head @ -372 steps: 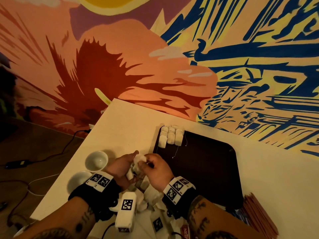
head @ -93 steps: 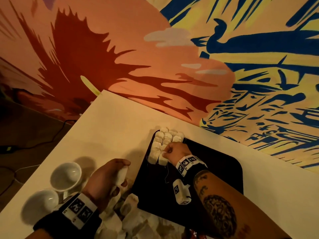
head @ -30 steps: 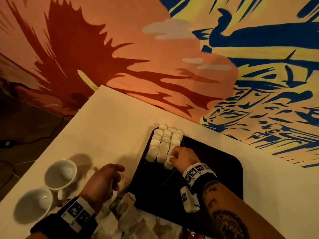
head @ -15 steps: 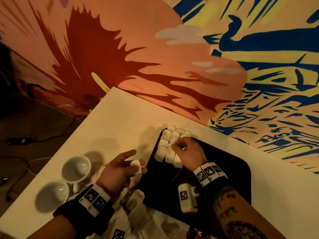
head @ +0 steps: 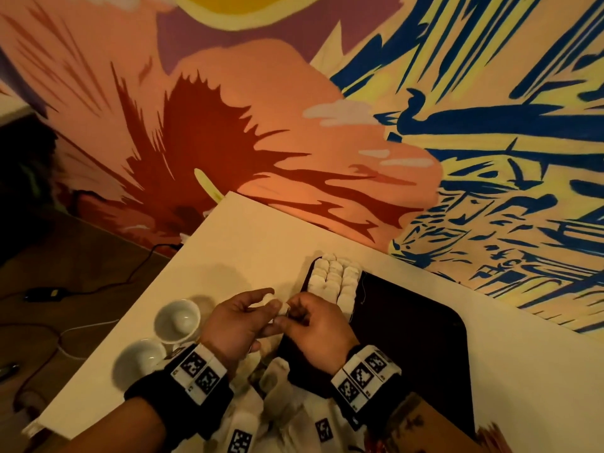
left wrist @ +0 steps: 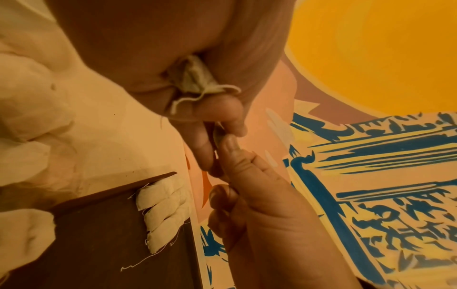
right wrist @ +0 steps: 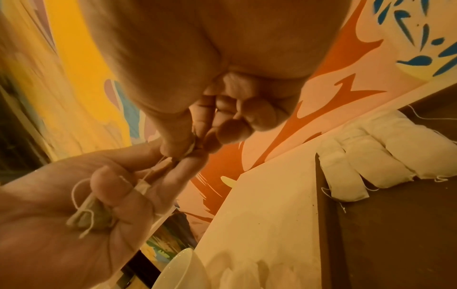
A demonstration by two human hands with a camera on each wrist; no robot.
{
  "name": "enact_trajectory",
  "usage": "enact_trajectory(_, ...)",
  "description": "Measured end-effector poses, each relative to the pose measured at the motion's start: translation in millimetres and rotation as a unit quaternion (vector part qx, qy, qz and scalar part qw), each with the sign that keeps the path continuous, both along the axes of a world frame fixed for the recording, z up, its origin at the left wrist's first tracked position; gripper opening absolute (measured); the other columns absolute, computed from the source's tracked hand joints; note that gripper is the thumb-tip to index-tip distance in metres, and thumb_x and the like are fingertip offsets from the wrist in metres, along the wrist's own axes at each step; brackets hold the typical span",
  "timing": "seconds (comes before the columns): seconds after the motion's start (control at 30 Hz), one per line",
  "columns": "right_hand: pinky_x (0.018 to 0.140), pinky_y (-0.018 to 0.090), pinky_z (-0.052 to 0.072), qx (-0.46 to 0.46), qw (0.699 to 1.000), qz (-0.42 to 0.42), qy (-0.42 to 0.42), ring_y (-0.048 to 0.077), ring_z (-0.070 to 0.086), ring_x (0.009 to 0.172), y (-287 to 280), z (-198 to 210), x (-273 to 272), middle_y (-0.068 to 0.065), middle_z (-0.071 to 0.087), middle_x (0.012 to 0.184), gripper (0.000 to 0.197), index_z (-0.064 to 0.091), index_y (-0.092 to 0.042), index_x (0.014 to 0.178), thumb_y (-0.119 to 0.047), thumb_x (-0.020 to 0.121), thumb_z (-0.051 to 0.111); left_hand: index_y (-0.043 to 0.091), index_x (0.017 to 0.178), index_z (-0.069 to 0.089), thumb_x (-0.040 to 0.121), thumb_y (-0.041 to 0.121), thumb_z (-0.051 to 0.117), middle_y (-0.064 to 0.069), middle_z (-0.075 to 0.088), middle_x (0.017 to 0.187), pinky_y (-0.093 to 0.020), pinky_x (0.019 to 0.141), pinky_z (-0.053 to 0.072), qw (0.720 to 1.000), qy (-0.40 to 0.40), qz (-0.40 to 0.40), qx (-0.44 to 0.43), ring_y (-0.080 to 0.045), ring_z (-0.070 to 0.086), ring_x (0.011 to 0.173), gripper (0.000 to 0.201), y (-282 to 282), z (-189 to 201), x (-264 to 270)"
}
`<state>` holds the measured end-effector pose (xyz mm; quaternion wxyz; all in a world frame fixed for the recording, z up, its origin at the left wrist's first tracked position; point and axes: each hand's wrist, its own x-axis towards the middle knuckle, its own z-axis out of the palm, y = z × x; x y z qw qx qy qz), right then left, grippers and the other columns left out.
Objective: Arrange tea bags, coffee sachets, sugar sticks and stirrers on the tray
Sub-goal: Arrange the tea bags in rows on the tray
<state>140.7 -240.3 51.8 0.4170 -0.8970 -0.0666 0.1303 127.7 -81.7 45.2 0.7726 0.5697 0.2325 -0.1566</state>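
Both hands meeting over a fresh tea bag at the tray's 9 o'clock edge

The right hand [head: 318, 325], off the rows of tea bags [head: 333, 277] it was squaring half a second ago, is pinching the next tea bag [right wrist: 91, 213]; the left hand [head: 238, 317] is gripping it too. The tray [head: 408, 322] is gaining another bag. No writing is readable; the wristbands [head: 199, 371] are showing only coded squares.

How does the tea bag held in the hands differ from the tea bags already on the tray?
The held tea bag is crumpled and bunched in the left hand, while the right hand pinches its end; the tea bags on the tray lie flat and smoothed. The held one is up off the table; the others rest in neat overlapping rows at the corner of the dark tray. Both are pale bags with thin white strings.
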Motion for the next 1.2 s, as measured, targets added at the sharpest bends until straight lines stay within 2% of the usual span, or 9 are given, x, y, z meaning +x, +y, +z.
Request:
enact_trajectory(0.17,0.070,0.017,0.048,0.011,1.000,-0.006,0.013,0.001,0.063,0.080,0.8,7.6,-7.1,-0.011,0.068,0.088,0.018,0.064,-0.025,0.100,-0.042,0.093,0.064,0.022,0.121,0.062,0.092,0.035,0.066,-0.003,0.076,0.107,-0.021,0.042,0.026,0.999,-0.002,-0.032,-0.038,-0.030,0.074,0.093,0.032,6.4,9.3,-12.7)
enact_trajectory(0.3,0.069,0.016,0.045,0.049,0.998,-0.003,0.027,-0.002,0.060,0.073,-3.4,9.8,-15.7,-0.013,0.066,0.080,0.010,0.064,-0.028,0.092,-0.038,0.093,0.066,0.021,0.120,0.059,0.071,0.033,0.074,-0.008,0.076,0.107,-0.017,0.035,0.028,0.996,0.000,-0.072,-0.054,-0.032,0.075,0.087,0.053,11.5,5.8,-17.1)
enact_trajectory(0.4,0.062,0.013,0.040,0.048,0.998,0.008,0.029,-0.003,0.055,0.063,-8.9,10.9,-26.4,-0.017,0.062,0.068,0.015,0.059,-0.032,0.082,-0.028,0.089,0.072,0.004,0.114,0.066,0.079,0.019,0.075,-0.015,0.076,0.096,-0.021,0.047,0.037,0.997,-0.006,-0.076,-0.013,-0.028,0.074,0.074,0.039,8.4,-0.1,-18.7)
enact_trajectory(0.53,0.067,0.010,0.043,0.060,0.997,-0.007,0.038,-0.007,0.056,0.069,-17.5,11.3,-33.4,-0.012,0.062,0.085,0.032,0.060,-0.028,0.111,-0.034,0.084,0.077,0.002,0.105,0.070,0.089,0.005,0.068,-0.017,0.076,0.081,-0.035,0.069,0.044,0.996,-0.018,-0.076,0.046,-0.027,0.072,0.063,0.017,3.5,-4.0,-15.8)
enact_trajectory(0.6,0.075,0.012,0.047,0.060,0.998,0.002,0.025,-0.006,0.061,0.079,-20.5,7.8,-33.6,-0.013,0.067,0.093,0.029,0.062,-0.033,0.113,-0.032,0.087,0.074,0.008,0.104,0.068,0.089,0.003,0.067,-0.017,0.075,0.082,-0.024,0.054,0.046,0.991,-0.031,-0.103,0.075,-0.023,0.071,0.057,0.016,-0.6,1.4,-15.4)
enact_trajectory(0.7,0.079,0.013,0.049,0.027,1.000,-0.006,0.007,0.000,0.066,0.089,-25.2,-0.4,-29.3,-0.028,0.068,0.084,0.022,0.063,-0.047,0.088,-0.026,0.093,0.067,0.012,0.105,0.065,0.090,0.002,0.067,-0.013,0.077,0.085,-0.015,0.036,0.038,0.982,-0.048,-0.149,0.106,-0.021,0.070,0.055,0.018,-8.1,7.3,-16.4)
enact_trajectory(1.0,0.076,0.030,0.053,0.010,0.996,-0.077,0.053,0.007,0.065,0.074,-41.6,-32.5,-7.2,-0.007,0.069,0.078,0.013,0.067,-0.029,0.089,-0.037,0.096,0.060,0.018,0.110,0.066,0.094,0.016,0.062,-0.005,0.078,0.084,-0.019,0.042,0.033,0.980,0.051,-0.145,0.129,-0.022,0.066,0.052,0.016,3.2,-32.4,1.0)
enact_trajectory(1.13,0.076,0.037,0.059,0.024,0.976,-0.207,0.066,0.015,0.069,0.070,-58.8,-50.8,21.3,-0.002,0.071,0.086,0.004,0.063,-0.031,0.095,-0.031,0.097,0.059,0.014,0.108,0.066,0.098,0.020,0.058,-0.008,0.076,0.078,-0.026,0.052,0.033,0.984,0.082,-0.100,0.124,-0.020,0.053,0.047,0.015,19.0,-54.1,4.9)
enact_trajectory(1.2,0.080,0.043,0.058,-0.028,0.978,-0.193,0.072,0.018,0.070,0.079,-64.8,-65.7,34.3,-0.001,0.071,0.096,0.004,0.059,-0.032,0.098,-0.035,0.095,0.058,0.009,0.110,0.065,0.098,0.022,0.059,-0.012,0.073,0.074,-0.025,0.050,0.031,0.988,0.107,-0.071,0.091,-0.020,0.048,0.044,0.019,26.4,-63.6,7.5)
